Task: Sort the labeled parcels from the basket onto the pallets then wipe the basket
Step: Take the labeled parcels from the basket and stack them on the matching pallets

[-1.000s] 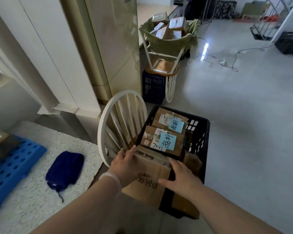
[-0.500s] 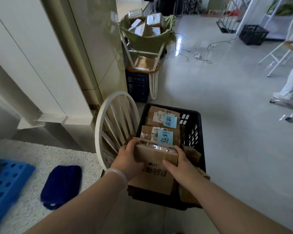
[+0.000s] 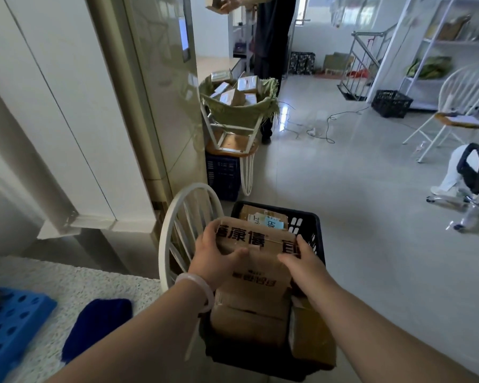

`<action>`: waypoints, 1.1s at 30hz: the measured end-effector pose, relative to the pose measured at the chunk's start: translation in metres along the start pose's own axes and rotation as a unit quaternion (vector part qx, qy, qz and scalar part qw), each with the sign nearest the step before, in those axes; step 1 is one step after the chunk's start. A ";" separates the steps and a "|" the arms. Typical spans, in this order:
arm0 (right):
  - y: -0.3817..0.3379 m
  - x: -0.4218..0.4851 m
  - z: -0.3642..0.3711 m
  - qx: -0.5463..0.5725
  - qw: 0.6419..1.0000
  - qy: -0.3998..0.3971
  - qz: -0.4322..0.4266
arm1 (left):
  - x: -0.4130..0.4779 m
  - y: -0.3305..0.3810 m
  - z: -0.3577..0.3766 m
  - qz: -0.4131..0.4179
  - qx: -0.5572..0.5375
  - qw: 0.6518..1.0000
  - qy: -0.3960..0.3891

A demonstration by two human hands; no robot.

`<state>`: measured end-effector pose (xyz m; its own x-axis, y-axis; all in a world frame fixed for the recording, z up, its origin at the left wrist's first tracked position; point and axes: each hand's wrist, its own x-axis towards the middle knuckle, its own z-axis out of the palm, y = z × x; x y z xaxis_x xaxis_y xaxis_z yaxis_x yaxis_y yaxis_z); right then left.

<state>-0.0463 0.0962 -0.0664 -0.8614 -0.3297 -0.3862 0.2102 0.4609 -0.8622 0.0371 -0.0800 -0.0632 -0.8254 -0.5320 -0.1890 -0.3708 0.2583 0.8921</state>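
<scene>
The cardboard box (image 3: 260,261) is held over the near half of the black basket (image 3: 307,225). Its printed top is tipped back toward the person, and the row of large characters runs left to right. Which side is longest cannot be told. The left hand (image 3: 216,255) grips its left side with the thumb across the front, and the right hand (image 3: 302,261) clasps its right edge. A parcel with a blue label (image 3: 263,217) lies at the basket's far end. A white chair (image 3: 172,225) stands just left of the basket.

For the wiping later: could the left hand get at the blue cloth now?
Probably not yet: the left hand grips the cardboard parcel. The blue cloth itself lies uncovered on the mat.
</scene>
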 end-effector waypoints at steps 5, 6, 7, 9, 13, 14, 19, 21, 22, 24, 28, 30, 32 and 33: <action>-0.004 -0.001 -0.007 -0.022 0.999 -0.006 -0.022 | 0.001 0.010 -0.001 -0.015 0.045 0.998 -0.032; -0.005 -0.001 -0.009 -0.026 0.999 -0.006 -0.026 | 0.002 0.010 0.000 -0.021 0.042 0.999 -0.025; -0.004 0.000 -0.010 -0.032 0.999 -0.005 -0.027 | 0.003 0.009 0.001 -0.030 0.033 0.999 -0.012; -0.003 0.001 -0.011 -0.047 0.999 0.006 -0.027 | 0.005 0.007 0.003 -0.041 0.011 0.999 0.013; -0.003 0.004 -0.010 -0.048 0.998 0.011 -0.032 | 0.002 0.004 0.007 -0.037 -0.023 0.999 0.024; -0.003 0.006 -0.010 -0.036 0.999 0.011 -0.031 | 0.001 0.003 0.007 -0.028 -0.021 0.999 0.021; 0.001 0.011 -0.010 0.034 0.999 0.029 0.008 | 0.000 -0.001 0.007 -0.002 0.027 1.000 -0.012; 0.001 0.015 -0.009 0.078 0.995 0.049 0.043 | 0.000 -0.002 0.008 0.005 0.020 1.000 -0.004; 0.000 0.016 -0.008 0.093 0.993 0.055 0.055 | 0.000 -0.002 0.009 0.007 0.016 1.000 0.007; 0.000 0.019 -0.006 0.101 0.991 0.066 0.057 | 0.000 -0.003 0.012 0.006 -0.002 0.999 0.035; 0.000 0.022 -0.005 0.120 0.989 0.059 0.055 | 0.000 0.002 0.016 0.023 -0.008 0.997 0.072; 0.000 0.023 -0.005 0.137 0.987 0.045 0.067 | -0.001 0.004 0.017 0.040 -0.017 0.996 0.073; 0.000 0.021 -0.005 0.148 0.986 0.035 0.073 | -0.001 0.004 0.017 0.043 -0.036 0.996 0.064; 0.001 0.021 -0.005 0.150 0.986 0.034 0.072 | -0.001 0.004 0.017 0.044 -0.043 0.996 0.059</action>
<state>-0.0665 0.0941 -0.0739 -0.8394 -0.2187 -0.4976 0.4508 0.2313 -0.8621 0.0294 -0.0644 -0.0662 -0.7954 -0.6028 -0.0635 -0.2577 0.2413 0.9356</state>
